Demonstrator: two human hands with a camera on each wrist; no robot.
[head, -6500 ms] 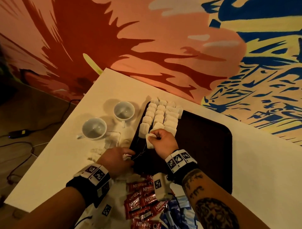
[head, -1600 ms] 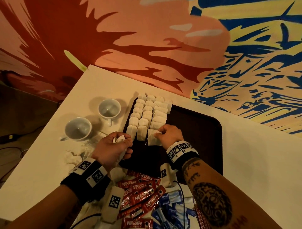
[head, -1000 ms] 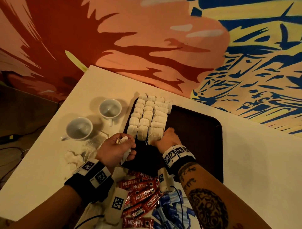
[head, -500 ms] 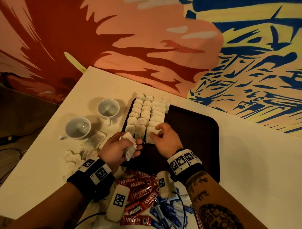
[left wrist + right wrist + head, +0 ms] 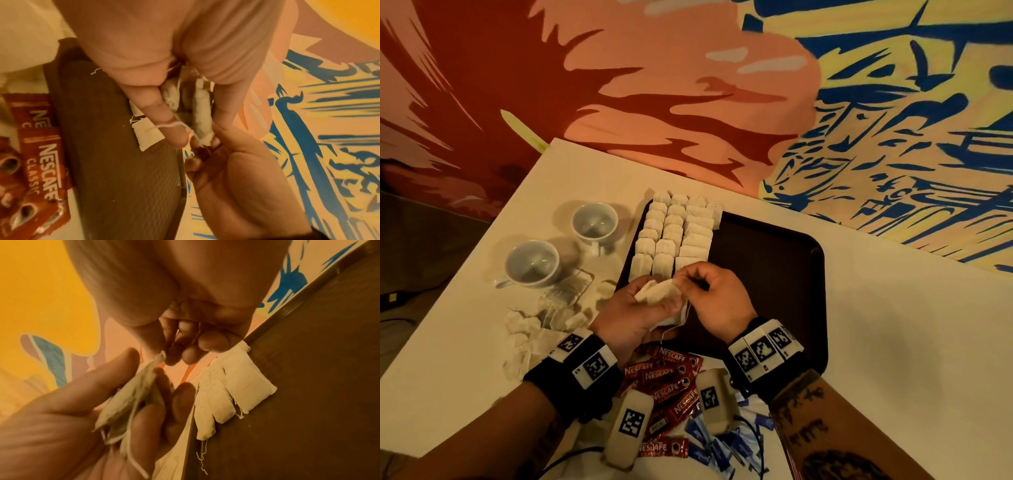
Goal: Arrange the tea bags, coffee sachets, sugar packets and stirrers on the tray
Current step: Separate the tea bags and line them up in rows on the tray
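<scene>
A dark brown tray [image 5: 774, 274] lies on the white table, with three neat rows of tea bags [image 5: 674, 233] at its left end. Over the tray's near left corner my left hand [image 5: 650, 303] holds a small bunch of tea bags [image 5: 657, 296] in its curled fingers. My right hand [image 5: 686, 281] pinches the top corner of one bag of that bunch; the pinch [image 5: 163, 357] shows in the right wrist view, beside the laid rows [image 5: 236, 386]. In the left wrist view the held bags [image 5: 202, 113] stand on edge, strings trailing. Red coffee sachets [image 5: 667, 380] and blue sugar packets [image 5: 722, 445] lie near my wrists.
Two empty white cups [image 5: 532, 263] [image 5: 594, 222] stand left of the tray. Loose tea bags [image 5: 527, 329] are scattered on the table by my left wrist. The painted wall runs along the table's far edge. The tray's right part is bare.
My right hand has left the nearest tea bag in the rows and come back to the left hand's bunch, pinching one bag. The left hand has shifted slightly right to meet it.
</scene>
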